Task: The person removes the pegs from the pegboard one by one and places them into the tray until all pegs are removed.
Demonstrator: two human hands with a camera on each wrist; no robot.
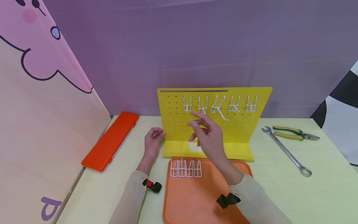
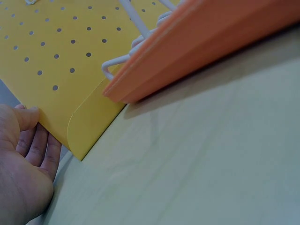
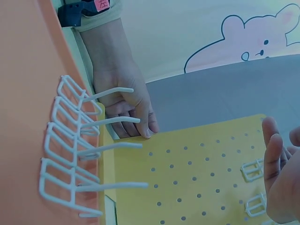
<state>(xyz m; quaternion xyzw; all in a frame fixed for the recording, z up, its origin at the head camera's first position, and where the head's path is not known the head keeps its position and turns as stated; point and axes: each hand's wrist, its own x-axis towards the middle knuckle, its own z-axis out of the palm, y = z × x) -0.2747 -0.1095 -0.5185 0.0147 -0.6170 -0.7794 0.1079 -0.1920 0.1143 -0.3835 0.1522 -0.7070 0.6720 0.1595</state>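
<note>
A yellow pegboard (image 1: 174, 121) stands upright on its bent foot. My left hand (image 1: 152, 141) pinches its left edge low down; the left wrist view shows the thumb (image 2: 29, 118) on the front face and the other fingers behind. My right hand (image 1: 209, 135) hovers before the board with loosely bent fingers and nothing in them. Several white wire hooks hang along the upper rows, and the middle hook (image 1: 219, 107) sits askew, its prong slanting down to the right. More white hooks (image 3: 70, 187) lie side by side at the far left of the orange tray (image 1: 193, 199).
Left of the board lies a red-orange flat case (image 1: 112, 141). A combination wrench (image 1: 288, 152) and yellow-handled pliers (image 1: 296, 134) lie to the right on the pale table (image 1: 279, 199). A purple cloth wall (image 1: 195, 46) rises behind; the tray sits right against the board's foot.
</note>
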